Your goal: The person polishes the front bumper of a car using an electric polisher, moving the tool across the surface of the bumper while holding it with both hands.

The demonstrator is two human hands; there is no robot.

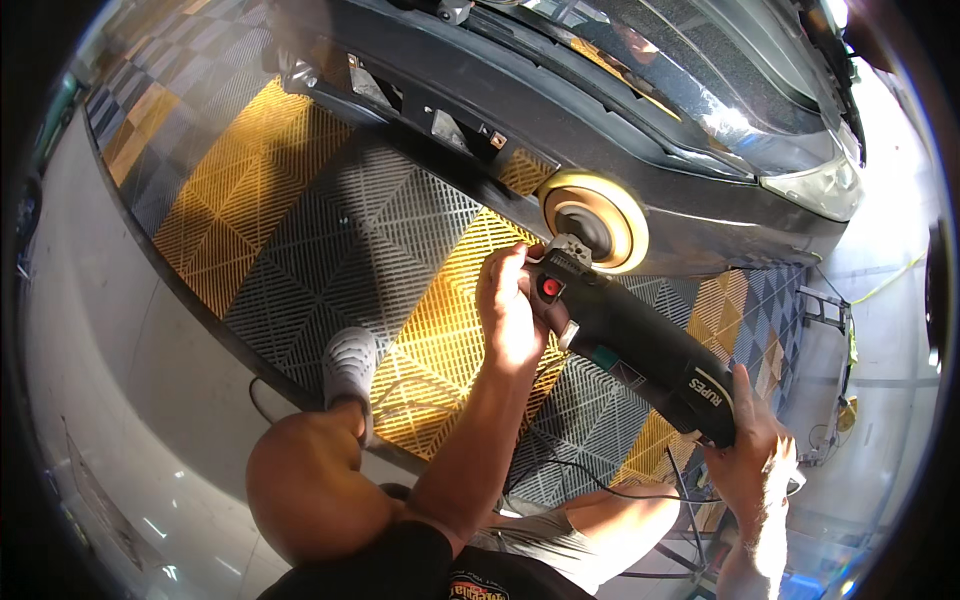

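Note:
A black Rupes rotary polisher (645, 337) lies slantwise across the view, gripped at both ends. My left hand (514, 307) is closed round its front part, beside the red button and just below the metal head. My right hand (754, 450) holds the rear end of the body. The round yellow polishing pad (634, 217) is against or very close to the dark lower panel of a car bumper (690, 202); contact cannot be told for sure. A black power cord (600, 487) runs from the rear past my legs.
Rectangular openings with metal clips (499, 140) break the bumper left of the pad. A headlight (814, 184) sits at its right end. Yellow and grey grid floor tiles (322, 292) lie below, bordered by a dark edge strip (195, 322). A metal stand (825, 307) is at the right.

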